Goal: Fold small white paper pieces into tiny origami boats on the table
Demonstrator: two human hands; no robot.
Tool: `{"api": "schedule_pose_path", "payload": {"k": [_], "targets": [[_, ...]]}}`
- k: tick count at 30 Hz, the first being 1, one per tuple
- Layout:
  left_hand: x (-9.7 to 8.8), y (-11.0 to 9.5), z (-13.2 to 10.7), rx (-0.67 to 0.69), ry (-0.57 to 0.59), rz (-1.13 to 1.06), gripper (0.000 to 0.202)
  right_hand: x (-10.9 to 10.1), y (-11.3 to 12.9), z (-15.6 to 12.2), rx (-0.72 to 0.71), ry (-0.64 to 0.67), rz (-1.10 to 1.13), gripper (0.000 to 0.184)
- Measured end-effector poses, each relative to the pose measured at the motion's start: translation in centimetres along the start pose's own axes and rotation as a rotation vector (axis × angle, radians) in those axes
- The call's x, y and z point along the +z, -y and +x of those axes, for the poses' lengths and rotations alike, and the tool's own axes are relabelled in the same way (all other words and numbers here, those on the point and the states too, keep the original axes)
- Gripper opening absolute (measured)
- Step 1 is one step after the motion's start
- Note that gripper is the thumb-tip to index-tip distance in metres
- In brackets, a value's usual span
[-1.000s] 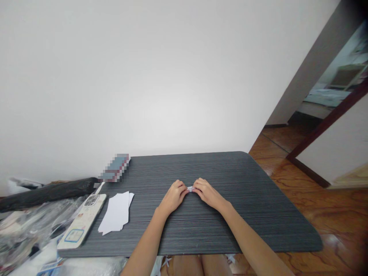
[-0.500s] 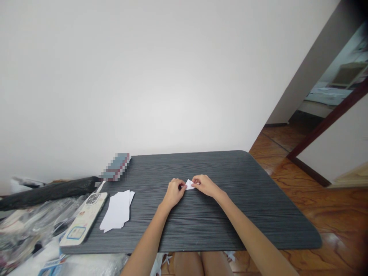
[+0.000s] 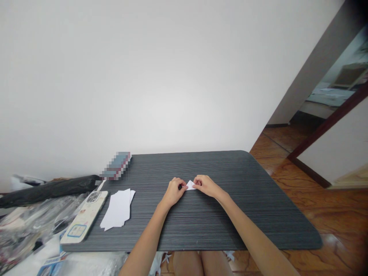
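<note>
Moved a little farther up the table (image 3: 230, 218) since a second ago, and now showing more of the folded paper (image 3: 190, 185) as a small white triangle; hardly changed over the last half second. Pinches one end of that paper with the left hand (image 3: 174, 191), thumb against fingertips, other fingers curled under. Pinches the other end with the right hand (image 3: 206, 186) the same way, knuckles up. Keeps the paper low between both hands, near the middle of the tabletop; cannot tell whether touching the surface or just above it. Off to the left, well apart from the hands and lying flat: a stack of white paper slips (image 3: 117, 209), and just beside it a phone (image 3: 84, 222), back up, at the table's left edge. At the far left corner, a pixelated box (image 3: 116, 166). Beyond the table's left edge, a long black bundle (image 3: 48, 189) and crumpled clear plastic wrapping (image 3: 28, 222). Nothing lying between hands and body. Underneath, dark grey tabletop with fine lines and rounded corners; behind, a plain white wall (image 3: 143, 76); to the right, a glossy wooden floor (image 3: 330, 214) and an open doorway (image 3: 339, 84). On the phone case, a blue-bordered label, too small to read.
</note>
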State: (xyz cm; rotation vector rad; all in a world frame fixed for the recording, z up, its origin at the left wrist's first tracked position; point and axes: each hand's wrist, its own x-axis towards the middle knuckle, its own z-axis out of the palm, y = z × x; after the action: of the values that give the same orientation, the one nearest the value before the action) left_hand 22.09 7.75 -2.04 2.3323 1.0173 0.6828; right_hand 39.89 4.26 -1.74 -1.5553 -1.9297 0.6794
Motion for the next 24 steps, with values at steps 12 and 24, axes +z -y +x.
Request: {"api": "schedule_pose_path", "payload": {"k": [12,24], "targets": [[0.2,0.1,0.0,0.011,0.009,-0.003,0.005,0.0,0.3,-0.1,-0.041,0.016,-0.010,0.010],[-0.4,-0.6,-0.6,0.252,0.059,0.101,0.015,0.3,1.0,-1.4,-0.124,-0.042,0.063,0.011]]}}
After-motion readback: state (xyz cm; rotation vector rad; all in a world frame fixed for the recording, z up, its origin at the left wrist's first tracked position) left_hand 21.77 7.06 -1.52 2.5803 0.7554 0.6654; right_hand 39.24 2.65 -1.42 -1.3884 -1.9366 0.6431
